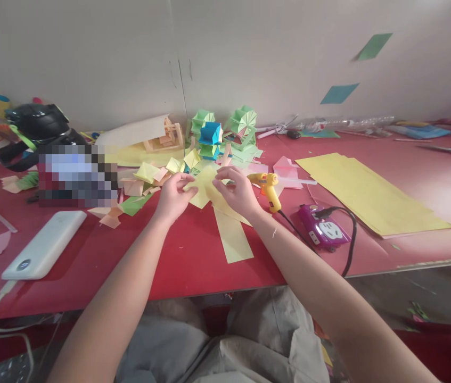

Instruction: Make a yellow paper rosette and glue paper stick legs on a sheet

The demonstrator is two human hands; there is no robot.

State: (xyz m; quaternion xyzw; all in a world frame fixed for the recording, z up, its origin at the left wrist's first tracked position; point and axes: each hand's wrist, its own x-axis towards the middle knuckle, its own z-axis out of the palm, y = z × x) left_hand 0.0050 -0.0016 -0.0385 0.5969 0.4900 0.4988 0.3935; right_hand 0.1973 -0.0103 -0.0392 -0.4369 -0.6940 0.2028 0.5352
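Note:
My left hand (174, 197) and my right hand (237, 190) both pinch a pale yellow sheet of paper (206, 183) held just above the red table (193, 255). The fingertips of both hands meet at the sheet's upper edge. A light green paper strip (232, 236) lies on the table under my right hand and reaches toward me. Behind the hands stands a cluster of folded green and blue paper shapes (219, 133).
A yellow glue gun (270, 190) lies right of my right hand, its cord near a purple power strip (323, 230). A stack of yellow sheets (369, 191) fills the right. A white power bank (45, 244) lies left. Paper scraps (145, 178) and a black helmet-like object (39, 125) sit behind.

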